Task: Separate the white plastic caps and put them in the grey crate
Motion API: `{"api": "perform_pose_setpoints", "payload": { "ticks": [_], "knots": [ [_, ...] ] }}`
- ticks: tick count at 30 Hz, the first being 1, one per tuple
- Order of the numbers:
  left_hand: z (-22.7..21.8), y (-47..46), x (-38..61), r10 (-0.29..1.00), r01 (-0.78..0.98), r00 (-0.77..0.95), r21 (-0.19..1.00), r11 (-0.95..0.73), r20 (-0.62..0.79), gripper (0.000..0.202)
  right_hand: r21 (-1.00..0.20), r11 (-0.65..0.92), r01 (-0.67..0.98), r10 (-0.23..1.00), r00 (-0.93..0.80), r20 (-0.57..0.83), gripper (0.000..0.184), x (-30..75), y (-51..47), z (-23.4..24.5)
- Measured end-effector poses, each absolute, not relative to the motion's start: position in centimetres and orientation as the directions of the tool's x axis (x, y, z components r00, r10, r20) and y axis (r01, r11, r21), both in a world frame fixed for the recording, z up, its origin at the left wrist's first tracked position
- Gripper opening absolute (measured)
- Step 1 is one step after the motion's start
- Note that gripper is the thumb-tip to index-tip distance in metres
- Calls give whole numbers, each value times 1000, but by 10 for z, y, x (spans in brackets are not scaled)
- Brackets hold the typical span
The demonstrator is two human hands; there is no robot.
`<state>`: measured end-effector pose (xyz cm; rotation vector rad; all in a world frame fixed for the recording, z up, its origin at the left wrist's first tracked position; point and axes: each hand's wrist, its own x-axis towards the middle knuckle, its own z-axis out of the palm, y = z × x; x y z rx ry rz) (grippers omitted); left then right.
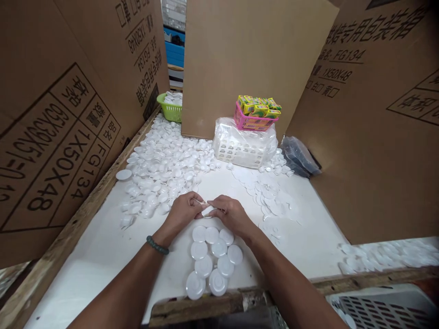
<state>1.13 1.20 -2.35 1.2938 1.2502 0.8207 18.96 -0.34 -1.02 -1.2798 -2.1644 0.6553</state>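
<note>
My left hand (187, 211) and my right hand (228, 211) meet over the middle of the white table (219, 183). Between them is a small white plastic lid (208, 210), tilted and pinched by the fingers of both. A thin edge shows at the left fingertips, too small to name. Just below, several round white lids (203, 266) lie flat in a cluster near the table's front edge. To the left spreads a large heap of small white plastic cups or caps (171, 160). Thin white discs (274, 196) are scattered to the right.
Tall cardboard sheets (247, 59) wall the table. At the back, a pink basket (255, 122) of yellow-green boxes sits on a clear plastic bag (245, 146). A green basket (170, 112) stands back left, a dark plastic bundle (300, 157) right. Below the edge is a white crate (387, 306).
</note>
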Motion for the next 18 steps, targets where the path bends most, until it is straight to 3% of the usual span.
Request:
{"api": "perform_pose_setpoints", "payload": {
  "ticks": [6, 13, 18],
  "knots": [
    [-21, 11, 12, 939, 83, 214, 963, 257, -269, 31, -628, 436, 644, 888, -423, 182, 28, 189, -3, -10],
    [-25, 18, 13, 920, 147, 196, 938, 314, -338, 30, -655, 364, 663, 895, -444, 47, 7, 188, 7, -9],
    [-23, 14, 15, 947, 184, 184, 955, 231, -264, 21, -625, 307, 718, 945, -308, 110, 11, 182, -1, -6]
  ]
}}
